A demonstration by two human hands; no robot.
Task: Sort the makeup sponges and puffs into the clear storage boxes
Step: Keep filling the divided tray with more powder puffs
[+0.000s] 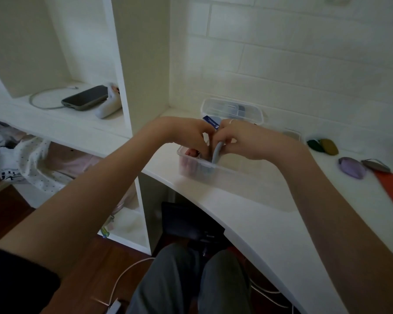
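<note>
The right hand [241, 141] pinches a grey puff [216, 152] on edge over the clear box [225, 169] at the surface's [270, 223] 12 o'clock; the left hand [191, 134] curls fingers inside it. Light, soft, squashable: hold its rim gently.

We note bare forearms on both sides. The left upper arm carries a short black sleeve [16, 279]. The right hand [252, 141] wears a thin pale ring [231, 121] on one finger. Both legs are in loose grey trousers [168, 282].
</note>
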